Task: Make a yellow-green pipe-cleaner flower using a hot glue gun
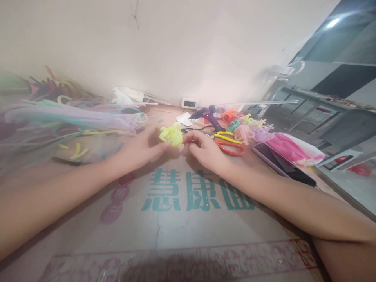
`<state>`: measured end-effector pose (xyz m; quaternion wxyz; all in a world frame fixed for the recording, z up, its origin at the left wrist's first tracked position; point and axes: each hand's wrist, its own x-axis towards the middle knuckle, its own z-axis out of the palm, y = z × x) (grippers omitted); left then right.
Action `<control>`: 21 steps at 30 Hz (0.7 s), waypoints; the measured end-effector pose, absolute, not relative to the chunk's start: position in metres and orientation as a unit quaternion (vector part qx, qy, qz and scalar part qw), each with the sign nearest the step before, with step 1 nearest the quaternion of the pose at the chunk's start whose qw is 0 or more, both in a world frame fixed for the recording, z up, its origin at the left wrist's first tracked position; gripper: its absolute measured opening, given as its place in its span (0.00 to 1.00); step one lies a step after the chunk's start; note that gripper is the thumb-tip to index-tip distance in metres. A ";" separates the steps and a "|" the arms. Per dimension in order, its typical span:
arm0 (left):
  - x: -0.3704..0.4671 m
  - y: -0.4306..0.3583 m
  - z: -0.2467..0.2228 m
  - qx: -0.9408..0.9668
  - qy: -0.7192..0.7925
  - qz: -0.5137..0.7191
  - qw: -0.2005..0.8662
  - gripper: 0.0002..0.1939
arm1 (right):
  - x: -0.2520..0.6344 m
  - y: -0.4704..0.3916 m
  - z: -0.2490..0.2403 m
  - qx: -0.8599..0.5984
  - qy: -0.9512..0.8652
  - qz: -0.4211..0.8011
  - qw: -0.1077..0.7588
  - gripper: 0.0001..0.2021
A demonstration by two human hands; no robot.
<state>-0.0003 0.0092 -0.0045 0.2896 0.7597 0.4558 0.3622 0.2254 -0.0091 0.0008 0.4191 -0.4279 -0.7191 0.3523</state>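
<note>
A looped bright yellow piece (171,135), apparently bent from fuzzy pipe cleaner, is held up over the printed cardboard on the table. My left hand (138,148) grips it from the left between thumb and fingers. Close against its right side is my right hand (205,150), its fingers curled and thumb pressed to the index finger. Whatever lies in that pinch is too small to make out. Just beyond my right hand are a yellow-handled tool (225,137) and red-handled scissors (233,149).
Bundled pastel pipe cleaners (88,117) fill the left side, with short yellow offcuts (78,152) nearby. A glue gun (210,115) and small clock (189,103) stand near the wall. Rightward are colourful twisted pieces (243,133), a phone (283,164) and a pink bag (293,149).
</note>
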 end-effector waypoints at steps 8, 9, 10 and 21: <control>0.000 0.010 -0.003 0.763 0.466 0.350 0.280 0.32 | 0.226 -0.004 -0.005 -0.395 -0.706 0.397 0.432 0.10; 0.000 0.009 -0.003 0.763 0.471 0.345 0.277 0.32 | 0.226 -0.003 -0.005 -0.394 -0.709 0.395 0.432 0.10; 0.000 0.009 -0.003 0.764 0.474 0.340 0.276 0.32 | 0.227 -0.003 -0.006 -0.393 -0.711 0.392 0.431 0.09; 0.000 0.009 -0.003 0.763 0.472 0.341 0.280 0.31 | 0.227 -0.003 -0.006 -0.403 -0.724 0.364 0.425 0.09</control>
